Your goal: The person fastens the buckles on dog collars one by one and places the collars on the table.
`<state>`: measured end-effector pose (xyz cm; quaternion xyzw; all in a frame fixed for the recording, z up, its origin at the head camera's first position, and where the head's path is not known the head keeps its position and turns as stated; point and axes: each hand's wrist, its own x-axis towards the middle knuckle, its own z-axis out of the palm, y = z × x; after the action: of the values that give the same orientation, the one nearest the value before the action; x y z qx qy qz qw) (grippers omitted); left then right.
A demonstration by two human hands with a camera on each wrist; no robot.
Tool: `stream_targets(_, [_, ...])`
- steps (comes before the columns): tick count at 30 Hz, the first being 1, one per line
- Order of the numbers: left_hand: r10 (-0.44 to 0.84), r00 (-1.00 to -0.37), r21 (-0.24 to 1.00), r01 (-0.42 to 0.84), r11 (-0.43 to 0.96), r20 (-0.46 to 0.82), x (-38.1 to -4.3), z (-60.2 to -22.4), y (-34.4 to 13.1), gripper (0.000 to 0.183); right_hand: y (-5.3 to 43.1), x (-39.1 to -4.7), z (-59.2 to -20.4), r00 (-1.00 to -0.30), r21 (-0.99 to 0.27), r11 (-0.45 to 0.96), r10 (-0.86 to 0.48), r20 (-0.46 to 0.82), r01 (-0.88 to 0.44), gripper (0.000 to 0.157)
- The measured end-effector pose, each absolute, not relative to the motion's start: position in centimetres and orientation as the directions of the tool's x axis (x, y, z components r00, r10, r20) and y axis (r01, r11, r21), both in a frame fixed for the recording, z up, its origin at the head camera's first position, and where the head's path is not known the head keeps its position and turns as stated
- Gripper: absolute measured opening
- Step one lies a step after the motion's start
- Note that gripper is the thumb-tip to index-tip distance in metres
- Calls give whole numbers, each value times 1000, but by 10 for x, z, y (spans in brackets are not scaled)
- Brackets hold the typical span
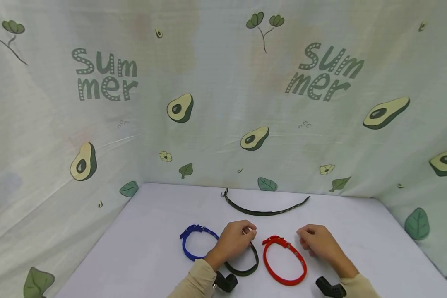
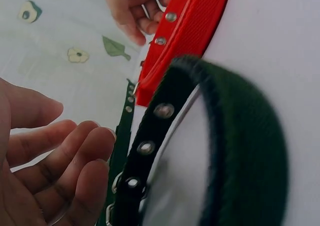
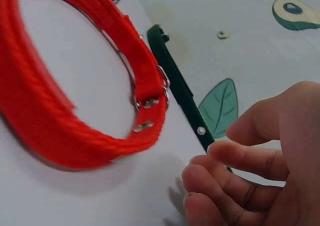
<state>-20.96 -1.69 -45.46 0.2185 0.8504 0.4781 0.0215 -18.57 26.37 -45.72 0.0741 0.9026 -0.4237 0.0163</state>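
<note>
My left hand (image 1: 232,239) hovers over the back of a dark green buckled collar (image 1: 242,273), its fingers loosely bent with nothing between them. In the left wrist view the fingertips (image 2: 102,141) are close beside the collar's eyelets and metal buckle. To the right stands a red collar (image 1: 288,283), also fastened into a loop. My right hand (image 1: 320,242) is just right of it, fingers relaxed; the right wrist view has its thumb and fingers (image 3: 240,156) apart from the red band and holding nothing.
A blue collar (image 1: 186,249), closed in a loop, lies left of the green one, partly behind my left forearm. Toward the back of the white table (image 1: 134,256) another dark green collar (image 1: 260,213) lies unfastened in a curve. A printed curtain (image 1: 216,82) hangs behind the table.
</note>
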Motion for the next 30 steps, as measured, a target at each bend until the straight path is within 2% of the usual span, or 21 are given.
stream_targets(3, [391,-900,777,382,500,192,-217,-453,-25,18,266,-193,-457,-990,-753,644,123,-73,136,27])
stream_targets(8, [372,-891,633,448,631,260,-232,-452,-37,17,269,-205,-456,-988,-727,675,152,-24,122,31])
stream_targets(11, [358,-894,600,447,663,270,-240,-451,-43,16,272,-211,-456,-986,-714,690,167,-3,119,31])
stream_targets(21, [350,-932,572,339,747,95,-263,-444,-54,22,274,-236,-457,-985,-689,715,170,12,116,35])
stream_targets(26, [354,-934,558,322,765,54,-273,-439,-51,23,273,-244,-457,-988,-678,726,156,3,113,41])
stream_targets(30, [338,-941,596,280,753,15,-282,-437,-47,32,273,-251,-461,-990,-677,733,134,49,66,45])
